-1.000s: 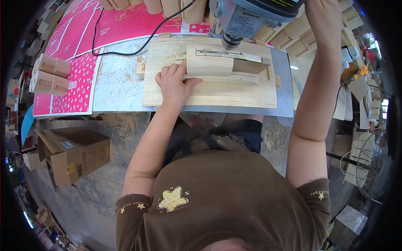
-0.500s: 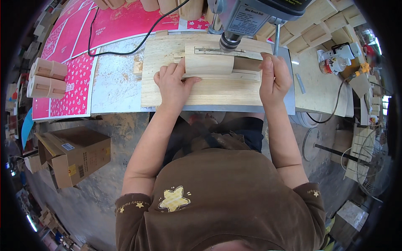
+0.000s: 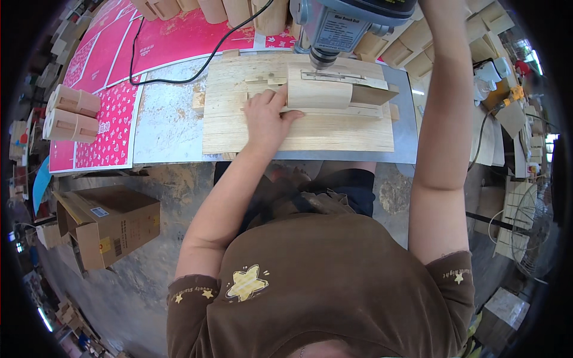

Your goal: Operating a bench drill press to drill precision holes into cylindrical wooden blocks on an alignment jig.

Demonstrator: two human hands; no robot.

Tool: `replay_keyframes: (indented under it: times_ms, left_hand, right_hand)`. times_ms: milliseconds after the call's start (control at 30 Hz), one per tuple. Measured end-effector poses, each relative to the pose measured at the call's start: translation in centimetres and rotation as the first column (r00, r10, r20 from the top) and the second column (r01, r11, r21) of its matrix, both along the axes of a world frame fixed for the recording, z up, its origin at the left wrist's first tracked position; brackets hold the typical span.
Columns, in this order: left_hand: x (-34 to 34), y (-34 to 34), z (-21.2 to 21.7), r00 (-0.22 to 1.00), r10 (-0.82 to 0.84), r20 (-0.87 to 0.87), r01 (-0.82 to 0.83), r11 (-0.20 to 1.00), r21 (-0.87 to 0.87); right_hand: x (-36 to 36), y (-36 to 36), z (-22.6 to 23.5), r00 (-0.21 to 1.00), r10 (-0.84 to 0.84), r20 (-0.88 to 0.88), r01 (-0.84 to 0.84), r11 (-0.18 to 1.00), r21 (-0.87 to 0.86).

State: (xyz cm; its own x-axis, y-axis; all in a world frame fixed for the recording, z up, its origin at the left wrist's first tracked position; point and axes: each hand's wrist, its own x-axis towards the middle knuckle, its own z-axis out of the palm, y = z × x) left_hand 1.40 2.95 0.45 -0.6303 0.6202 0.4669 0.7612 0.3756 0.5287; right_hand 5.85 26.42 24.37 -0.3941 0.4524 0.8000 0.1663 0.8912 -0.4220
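My left hand grips the left end of a pale wooden block with a curved face. Its index finger presses at that end, and the thumb lies along the near edge. The block rests on a flat wooden board with strips on it, and a flat wooden piece juts past its right end. Just above the block's far side hangs the chuck of a grey bench drill. My right hand reaches up at the top edge, right of the drill; its fingers are out of sight.
Slotted wooden cylinders stand on pink patterned sheeting at the left. A black cable crosses the bench. More wooden pieces are stacked at the far right. An open cardboard box sits on the floor, and a fan stands at right.
My right hand has left the drill's lever and swung up to the top edge. The wooden block has slid right along the board, my left hand going with it.
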Motion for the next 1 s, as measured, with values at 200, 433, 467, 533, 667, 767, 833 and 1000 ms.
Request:
replay_keyframes:
  times_ms: [200,433,467,533,667,767,833,1000]
  left_hand:
    - [0.1,-0.2,0.0,0.999,-0.007,0.047,0.004,0.999,0.052]
    - [0.0,-0.5,-0.2,0.998,-0.007,0.066,0.005,1.000,0.024]
    - [0.0,-0.3,-0.1,0.998,-0.010,0.055,0.008,1.000,0.027]
    - [0.1,-0.4,0.0,0.999,-0.014,0.046,0.012,1.000,0.027]
    - [0.2,-0.3,-0.1,1.000,0.004,0.027,-0.005,1.000,0.019]
    - [0.3,-0.4,0.0,0.999,0.013,0.031,-0.014,1.000,0.023]
    - [0.3,-0.3,0.0,0.999,0.016,0.036,-0.017,0.999,0.027]
    - [0.1,-0.5,0.3,0.997,0.017,0.072,-0.018,1.000,0.018]
  right_hand:
    - [3.8,-4.4,0.7,0.985,0.168,0.032,-0.170,0.983,0.064]
    - [9.7,-9.5,-8.2,0.975,0.220,-0.041,-0.224,0.952,-0.209]
    - [9.8,-9.4,-10.0,0.969,0.230,-0.085,-0.242,0.952,-0.185]
    - [9.3,-9.0,-13.4,0.962,0.239,-0.129,-0.259,0.952,-0.164]
    - [7.7,-7.4,-16.5,0.938,0.323,-0.127,-0.321,0.946,0.034]
    - [8.2,-7.6,-15.8,0.934,0.339,-0.115,-0.333,0.941,0.068]
    - [8.6,-7.1,-14.3,0.913,0.366,-0.177,-0.359,0.930,0.071]
    - [6.1,-3.1,-3.4,0.997,0.062,-0.050,-0.062,0.998,0.009]
